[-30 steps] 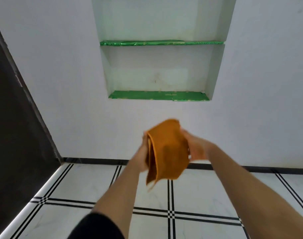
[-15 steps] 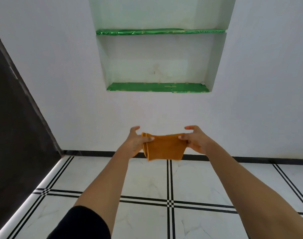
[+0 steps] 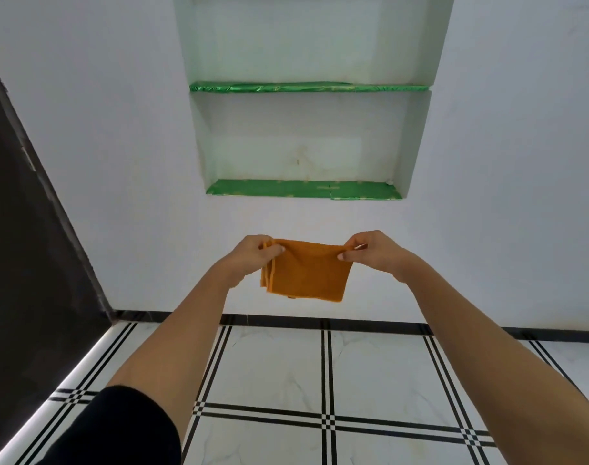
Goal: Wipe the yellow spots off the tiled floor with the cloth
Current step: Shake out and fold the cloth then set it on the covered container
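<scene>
1. Nearest, at lower left, a black sleeve [image 3: 118,427] covers the left upper arm.
2. Below both arms lies the floor [image 3: 279,370], white tiles with black lines.
3. Farther out, the left hand [image 3: 252,256] and right hand [image 3: 370,251] each pinch a top corner of the folded cloth [image 3: 306,271], which hangs in the air between them.
4. Beyond it, the wall [image 3: 118,146] has a niche with green shelves [image 3: 303,189].

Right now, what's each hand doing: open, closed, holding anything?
Left hand: closed, pinching the cloth's top left corner.
Right hand: closed, pinching its top right corner.
</scene>
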`<action>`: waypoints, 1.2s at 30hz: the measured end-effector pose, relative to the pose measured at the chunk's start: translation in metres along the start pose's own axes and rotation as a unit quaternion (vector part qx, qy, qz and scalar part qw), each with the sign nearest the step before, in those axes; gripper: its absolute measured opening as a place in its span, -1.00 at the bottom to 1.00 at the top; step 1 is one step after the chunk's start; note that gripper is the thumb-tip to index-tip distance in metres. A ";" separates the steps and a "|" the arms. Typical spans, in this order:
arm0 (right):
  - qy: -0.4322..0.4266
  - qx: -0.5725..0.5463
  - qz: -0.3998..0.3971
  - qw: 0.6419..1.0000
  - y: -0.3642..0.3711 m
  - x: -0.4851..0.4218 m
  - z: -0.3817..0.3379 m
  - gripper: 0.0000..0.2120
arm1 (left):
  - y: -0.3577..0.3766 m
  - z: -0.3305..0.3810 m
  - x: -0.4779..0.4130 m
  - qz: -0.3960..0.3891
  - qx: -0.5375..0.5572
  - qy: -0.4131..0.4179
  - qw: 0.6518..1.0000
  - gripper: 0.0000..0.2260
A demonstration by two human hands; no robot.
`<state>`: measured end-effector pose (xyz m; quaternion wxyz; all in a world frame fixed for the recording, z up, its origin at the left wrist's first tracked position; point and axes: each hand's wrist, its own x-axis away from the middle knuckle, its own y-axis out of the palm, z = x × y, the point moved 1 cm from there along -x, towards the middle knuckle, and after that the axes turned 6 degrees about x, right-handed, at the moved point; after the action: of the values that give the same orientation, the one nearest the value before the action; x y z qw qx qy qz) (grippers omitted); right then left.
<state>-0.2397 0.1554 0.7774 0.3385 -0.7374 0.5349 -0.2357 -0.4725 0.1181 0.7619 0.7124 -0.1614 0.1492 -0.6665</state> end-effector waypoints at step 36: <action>0.000 -0.083 -0.041 0.996 0.020 -0.006 -0.011 -0.59 | -0.011 -0.012 0.008 0.008 0.024 -0.029 0.999 -0.81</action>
<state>-0.2623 0.1543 0.7694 0.2659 -0.7842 0.5224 -0.2038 -0.4867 0.1090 0.7554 0.7253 -0.1623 0.1138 -0.6593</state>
